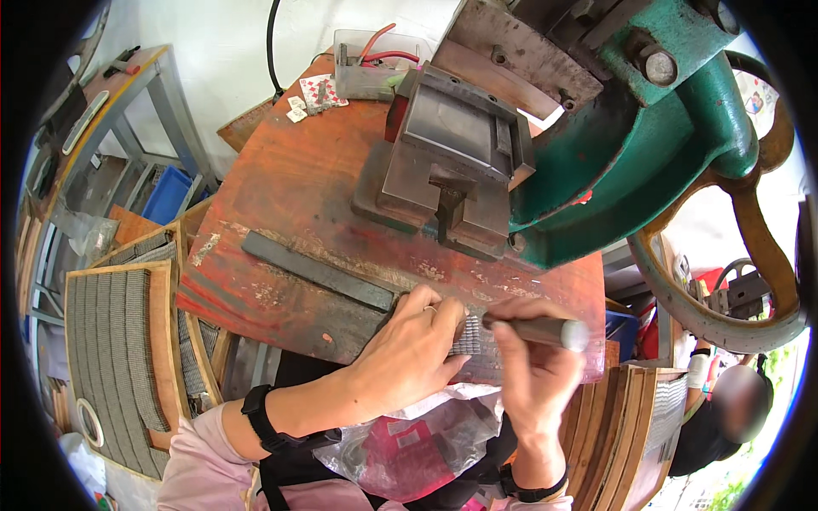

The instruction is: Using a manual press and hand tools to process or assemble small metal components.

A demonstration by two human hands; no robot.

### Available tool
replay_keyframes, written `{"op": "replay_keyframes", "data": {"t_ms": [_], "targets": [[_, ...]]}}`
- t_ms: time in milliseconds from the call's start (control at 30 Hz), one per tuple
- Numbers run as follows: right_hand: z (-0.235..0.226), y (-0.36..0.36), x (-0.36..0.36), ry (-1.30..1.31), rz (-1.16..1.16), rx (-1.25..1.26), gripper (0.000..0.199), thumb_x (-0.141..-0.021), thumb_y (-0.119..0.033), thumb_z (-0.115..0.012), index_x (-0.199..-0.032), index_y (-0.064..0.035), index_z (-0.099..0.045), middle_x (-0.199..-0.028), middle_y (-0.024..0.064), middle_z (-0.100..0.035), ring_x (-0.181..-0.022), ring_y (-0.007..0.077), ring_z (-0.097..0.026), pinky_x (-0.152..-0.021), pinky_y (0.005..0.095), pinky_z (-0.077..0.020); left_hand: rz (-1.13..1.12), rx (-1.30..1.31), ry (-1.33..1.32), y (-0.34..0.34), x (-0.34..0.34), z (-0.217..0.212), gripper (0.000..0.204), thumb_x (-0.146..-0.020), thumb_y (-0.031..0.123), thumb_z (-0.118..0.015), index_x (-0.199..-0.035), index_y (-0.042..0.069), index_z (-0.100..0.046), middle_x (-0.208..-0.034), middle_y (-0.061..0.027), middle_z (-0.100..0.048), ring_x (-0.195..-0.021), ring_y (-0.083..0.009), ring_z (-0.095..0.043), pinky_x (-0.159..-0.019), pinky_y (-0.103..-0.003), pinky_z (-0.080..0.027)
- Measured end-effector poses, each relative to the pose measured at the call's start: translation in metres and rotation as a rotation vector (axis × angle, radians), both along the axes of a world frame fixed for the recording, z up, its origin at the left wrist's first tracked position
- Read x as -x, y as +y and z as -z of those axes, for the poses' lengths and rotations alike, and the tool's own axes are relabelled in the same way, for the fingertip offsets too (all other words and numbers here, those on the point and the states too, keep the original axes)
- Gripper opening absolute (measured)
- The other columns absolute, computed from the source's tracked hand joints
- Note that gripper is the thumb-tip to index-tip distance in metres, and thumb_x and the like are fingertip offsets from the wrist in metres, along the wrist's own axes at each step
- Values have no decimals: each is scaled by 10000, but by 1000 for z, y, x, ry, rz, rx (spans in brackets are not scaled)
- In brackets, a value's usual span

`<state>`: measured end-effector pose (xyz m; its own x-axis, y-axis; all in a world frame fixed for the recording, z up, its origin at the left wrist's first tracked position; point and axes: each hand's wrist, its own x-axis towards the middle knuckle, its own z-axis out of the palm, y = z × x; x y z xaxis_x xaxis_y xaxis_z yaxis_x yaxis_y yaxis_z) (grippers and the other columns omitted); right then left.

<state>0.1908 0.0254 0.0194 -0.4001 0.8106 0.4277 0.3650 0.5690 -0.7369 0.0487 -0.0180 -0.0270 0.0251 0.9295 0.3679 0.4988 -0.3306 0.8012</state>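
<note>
At the table's near edge, my left hand (407, 336) is closed over a small ridged metal piece (467, 337), whose fine rows show beside the fingertips. A long dark metal bar (315, 271) lies on the tabletop, its right end against the left hand's knuckles. My right hand (541, 366) grips a thick cylindrical metal tool (538, 330) with a pale round end. That tool lies sideways, its narrower end pointing toward the ridged piece. Motion blurs the right fingers. Most of what sits under the left hand is hidden.
A green press (630, 162) with a steel die block (452, 153) and a curved handwheel (716, 315) stands at the back right. Wooden trays of ridged strips (119, 349) are at left. A clear bin (375, 72) sits behind. Another person (724, 417) is at right.
</note>
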Motion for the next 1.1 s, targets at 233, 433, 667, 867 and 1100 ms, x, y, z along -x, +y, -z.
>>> {"op": "replay_keyframes", "data": {"t_ms": [233,433,667,867,1100], "targets": [[-1,-2,2,324,-95,73,183,-835,107,-587,-998,40,-539,-960,105,-622,-900,147,-599,-802,271,-491,1,-17,12,0,0,0,409,-692,77,-732,-950,-21,-430,-794,-202,-598,-955,-384,-518,-836,-457,-401],[-4,0,-1,17,3,153,169,-819,49,-654,-959,21,-563,-907,79,-661,-777,136,-654,-696,254,-526,-3,-25,14,-1,0,2,408,-684,75,-734,-937,-26,-430,-791,-205,-594,-959,-389,-518,-837,-457,-402],[-2,-1,-1,-6,-20,169,137,-821,58,-648,-925,27,-566,-901,94,-651,-799,161,-641,-729,279,-530,-16,-28,30,0,1,4,480,-677,102,-764,-1059,-24,-502,-851,-150,-583,-963,-348,-512,-805,-429,-450],[1,0,0,77,3,55,134,-828,64,-634,-929,23,-555,-874,86,-650,-776,159,-647,-705,272,-532,-18,-20,49,-1,1,4,504,-679,116,-769,-1078,-28,-498,-877,-158,-592,-973,-351,-510,-813,-429,-444],[1,-2,-2,246,-17,62,135,-826,34,-649,-936,11,-573,-876,85,-652,-764,142,-644,-712,259,-526,-17,-44,44,0,1,4,508,-681,122,-771,-1081,-38,-503,-895,-171,-598,-984,-358,-508,-818,-423,-446]]}}
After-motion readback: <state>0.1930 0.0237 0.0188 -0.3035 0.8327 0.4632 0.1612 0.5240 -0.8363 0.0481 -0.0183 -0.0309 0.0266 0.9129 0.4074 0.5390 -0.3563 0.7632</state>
